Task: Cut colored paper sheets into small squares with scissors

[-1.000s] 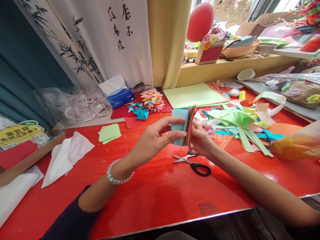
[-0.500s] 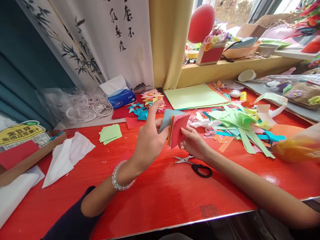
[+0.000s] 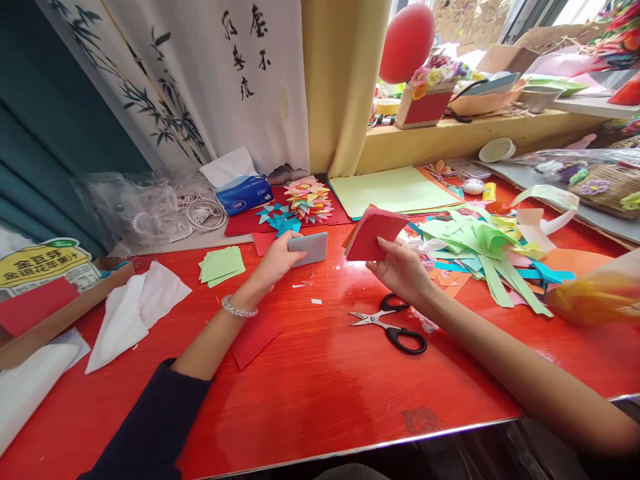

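My left hand is closed on blue-grey paper squares, held over the table between finger and thumb. To its right, my right hand pinches a stack of coloured paper squares, with red on top and orange at its side edge. Black-handled scissors lie partly spread on the table below the right hand. A red paper square rests beside my left wrist. Several green squares lie left of that hand. Folded blue paper stars and a multicoloured stack of folded paper stars are behind it.
Green and blue paper strips are heaped at the right. Large pale green sheets lie at the back. A tissue pack, crumpled tissue and a cardboard tray are at the left. The red table's front edge is near me.
My hands have moved apart. The left has gone left with the blue-grey paper, away from the stack; the right has lifted the red-topped stack slightly up and right.
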